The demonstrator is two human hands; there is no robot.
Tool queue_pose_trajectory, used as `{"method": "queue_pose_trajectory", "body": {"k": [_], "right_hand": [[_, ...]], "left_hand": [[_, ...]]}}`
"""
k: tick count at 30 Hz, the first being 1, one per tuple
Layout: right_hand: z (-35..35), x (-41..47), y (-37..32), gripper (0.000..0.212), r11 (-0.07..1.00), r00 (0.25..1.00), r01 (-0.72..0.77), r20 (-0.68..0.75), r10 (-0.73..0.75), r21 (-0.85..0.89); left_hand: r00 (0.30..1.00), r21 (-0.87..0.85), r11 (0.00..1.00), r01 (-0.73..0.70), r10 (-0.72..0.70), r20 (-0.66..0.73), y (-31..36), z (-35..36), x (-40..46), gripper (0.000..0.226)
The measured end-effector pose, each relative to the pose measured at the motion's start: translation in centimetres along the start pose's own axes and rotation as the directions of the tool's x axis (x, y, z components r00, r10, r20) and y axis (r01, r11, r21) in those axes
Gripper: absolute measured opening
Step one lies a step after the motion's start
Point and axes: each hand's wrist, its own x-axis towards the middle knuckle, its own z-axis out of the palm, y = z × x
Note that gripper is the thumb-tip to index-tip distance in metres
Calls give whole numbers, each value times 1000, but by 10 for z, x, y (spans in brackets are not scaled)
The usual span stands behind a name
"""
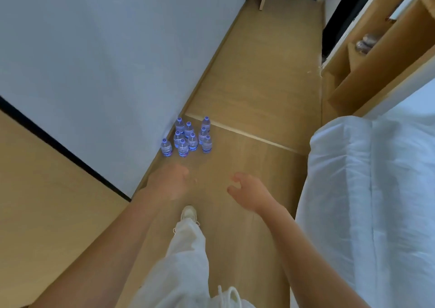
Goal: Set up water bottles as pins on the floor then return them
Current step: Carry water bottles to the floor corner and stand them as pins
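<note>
Two big surfaces frame the lane: the wall [106, 60] runs beyond and to the left of the hands, and the bed [376, 190] with its white cover lies to the right of the right hand, leaving a strip of wooden floor [254, 96] between them that stretches ahead of both hands, which is likely why the pins were set here. Farther ahead and to the right stands an open wooden shelf unit [367, 67] holding something I cannot make out. Nearer, below the hands, a leg in pale trousers [186, 256] steps forward, its white shoe [189, 213] planted between the two forearms, so the person seems to be walking toward the cluster. The bottles [188, 137] stand upright on the floor just ahead of the left hand, packed close against the foot of the wall in a rough wedge, one off to the left of the rest, caps up; that tight grouping reads as the pin layout already made. The left hand [170, 181] is blurred, held out empty with fingers loosely spread. The right hand [249, 193] is also empty, fingers relaxed and slightly curled, thumb apart, near the left hand. Both are clear of the bottles, reaching toward them, probably to adjust or collect.
</note>
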Motion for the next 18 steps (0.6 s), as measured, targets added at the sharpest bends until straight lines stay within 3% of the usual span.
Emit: {"method": "queue_pose_trajectory", "body": {"k": [10,12,15,18], "right_hand": [[-48,204,-38,47,998,984,-55,173,52,16],[-46,236,-34,44,997,979,-73,191,65,38],[-31,287,-18,32,990,969,-120,224,100,76],[-5,340,3,34,989,943,-128,320,96,79]], "left_hand": [[991,29,1000,11,-14,131,-14,-38,212,22],[983,-20,997,76,-71,167,-21,-30,246,19],[947,-15,971,237,-228,228,-43,-8,297,38],[889,-26,923,384,-361,281,-68,22,351,44]]}}
